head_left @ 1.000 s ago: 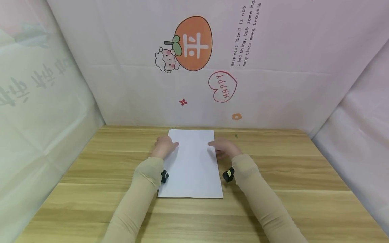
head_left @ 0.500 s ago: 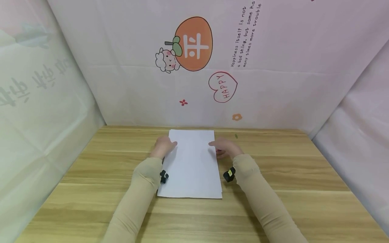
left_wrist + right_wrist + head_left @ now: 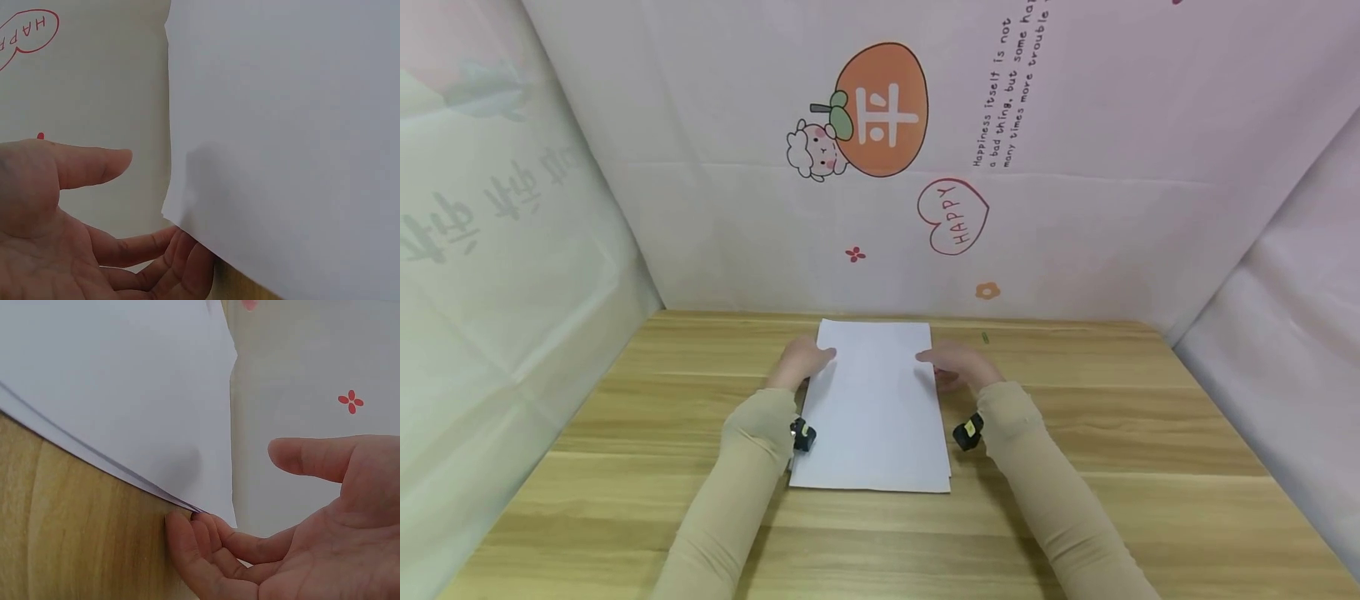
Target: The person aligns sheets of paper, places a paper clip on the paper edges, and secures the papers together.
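Observation:
White sheets of paper [image 3: 874,417] lie stacked on the wooden table, the long sides running away from me. My left hand [image 3: 802,363] is at the far part of the left edge. Its thumb extends over the paper, and in the left wrist view the fingertips [image 3: 192,262] touch the edge from the side. Opposite it, my right hand [image 3: 957,363] has its bent fingers [image 3: 203,540] at the right edge, its thumb raised apart from the paper. Slightly offset layers show along this edge in the right wrist view. Neither thumb presses on the top sheet.
A small green paper clip-like piece [image 3: 986,337] lies near the table's back edge, right of the paper. Printed white cloth [image 3: 760,225] hangs behind the table and along both sides. Small black devices [image 3: 967,432] sit at both wrists.
My left hand has slid slightly left along the paper's edge. The sheets have shifted a little against each other, and a lower layer now peeks out at the near right corner.

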Available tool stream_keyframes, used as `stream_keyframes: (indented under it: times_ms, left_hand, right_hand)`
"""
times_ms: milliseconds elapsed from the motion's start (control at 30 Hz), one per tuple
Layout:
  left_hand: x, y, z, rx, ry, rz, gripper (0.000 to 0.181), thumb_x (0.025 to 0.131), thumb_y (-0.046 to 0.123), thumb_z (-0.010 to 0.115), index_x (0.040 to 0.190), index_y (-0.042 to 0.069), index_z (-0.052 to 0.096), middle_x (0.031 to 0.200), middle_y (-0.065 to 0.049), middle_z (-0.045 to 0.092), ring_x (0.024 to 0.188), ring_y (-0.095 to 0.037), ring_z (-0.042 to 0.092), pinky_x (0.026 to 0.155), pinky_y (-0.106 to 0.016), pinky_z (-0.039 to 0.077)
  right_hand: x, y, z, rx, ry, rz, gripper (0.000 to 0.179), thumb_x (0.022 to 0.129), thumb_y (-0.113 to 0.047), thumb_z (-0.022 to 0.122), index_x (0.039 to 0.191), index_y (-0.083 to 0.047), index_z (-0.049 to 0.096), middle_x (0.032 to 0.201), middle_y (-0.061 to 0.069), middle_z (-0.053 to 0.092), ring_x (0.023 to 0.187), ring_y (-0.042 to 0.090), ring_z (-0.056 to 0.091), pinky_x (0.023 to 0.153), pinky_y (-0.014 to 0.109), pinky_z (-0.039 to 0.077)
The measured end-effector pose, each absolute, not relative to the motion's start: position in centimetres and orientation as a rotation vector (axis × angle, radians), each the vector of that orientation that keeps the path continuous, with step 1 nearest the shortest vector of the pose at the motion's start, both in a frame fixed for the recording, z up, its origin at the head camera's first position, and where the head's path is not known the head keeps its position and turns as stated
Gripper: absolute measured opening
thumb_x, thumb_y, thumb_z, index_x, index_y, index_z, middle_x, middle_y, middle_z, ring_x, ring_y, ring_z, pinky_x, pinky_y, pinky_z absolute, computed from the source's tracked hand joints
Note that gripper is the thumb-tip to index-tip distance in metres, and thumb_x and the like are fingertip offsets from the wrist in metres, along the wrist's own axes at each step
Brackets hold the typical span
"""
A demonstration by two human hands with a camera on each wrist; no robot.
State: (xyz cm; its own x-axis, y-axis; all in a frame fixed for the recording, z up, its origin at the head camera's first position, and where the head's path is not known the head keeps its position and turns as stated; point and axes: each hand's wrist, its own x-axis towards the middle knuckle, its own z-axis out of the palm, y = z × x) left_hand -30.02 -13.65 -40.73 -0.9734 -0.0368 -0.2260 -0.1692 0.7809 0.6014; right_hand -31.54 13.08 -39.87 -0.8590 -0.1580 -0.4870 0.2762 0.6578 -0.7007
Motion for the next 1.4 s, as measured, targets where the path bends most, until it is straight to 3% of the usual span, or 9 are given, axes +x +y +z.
stream_keyframes:
  times_ms: [167, 500, 867, 1167, 1400]
  left_hand:
    - [-30.04, -13.77, -40.67, -0.162, 2.757, 0.997, 0.053, 0.096, 0.034, 0.049, 0.124, -0.010, 0.051, 0.106, -0.021, 0.058, 0.080, -0.027, 0.057, 0.057, -0.028, 0.047]
    - [-30.09, -13.70, -40.50, -0.159, 2.762, 1.001, 0.056, 0.096, 0.034, 0.049, 0.128, -0.011, 0.048, 0.113, -0.023, 0.057, 0.086, -0.029, 0.057, 0.061, -0.030, 0.049]
    - [-30.31, -13.73, -40.53, -0.150, 2.765, 0.999, 0.057, 0.096, 0.034, 0.049, 0.131, -0.011, 0.046, 0.124, -0.025, 0.054, 0.102, -0.032, 0.055, 0.090, -0.044, 0.048]
    - [-30.25, -13.40, -40.33, -0.173, 2.804, 0.926, 0.057, 0.095, 0.036, 0.049, 0.125, -0.013, 0.050, 0.126, -0.031, 0.050, 0.116, -0.042, 0.047, 0.100, -0.052, 0.039]
    - [-30.27, -13.17, -40.35, -0.189, 2.829, 0.895, 0.056, 0.094, 0.036, 0.050, 0.123, -0.012, 0.053, 0.124, -0.032, 0.047, 0.119, -0.047, 0.039, 0.101, -0.056, 0.032]
  right_hand:
    - [-31.32, 13.04, -39.74, 0.090, 2.367, -1.133, 0.030, 0.095, -0.030, 0.052, 0.077, -0.010, 0.039, 0.075, 0.004, 0.039, 0.068, 0.015, 0.041, 0.075, 0.032, 0.054]
    - [-31.29, 13.17, -39.71, 0.120, 2.346, -1.197, 0.026, 0.094, -0.029, 0.053, 0.096, -0.004, 0.046, 0.091, 0.008, 0.044, 0.087, 0.020, 0.047, 0.079, 0.034, 0.054]
    - [-31.42, 13.04, -39.51, 0.170, 2.321, -1.208, 0.033, 0.095, -0.029, 0.052, 0.107, 0.001, 0.048, 0.094, 0.009, 0.044, 0.086, 0.020, 0.050, 0.083, 0.035, 0.054]
    - [-31.49, 13.01, -39.63, 0.163, 2.331, -1.204, 0.028, 0.095, -0.029, 0.053, 0.101, -0.002, 0.049, 0.086, 0.005, 0.046, 0.076, 0.015, 0.048, 0.079, 0.032, 0.053]
    - [-31.37, 13.06, -39.56, 0.173, 2.314, -1.248, 0.030, 0.096, -0.028, 0.051, 0.108, 0.000, 0.048, 0.089, 0.007, 0.046, 0.080, 0.017, 0.050, 0.083, 0.036, 0.053]
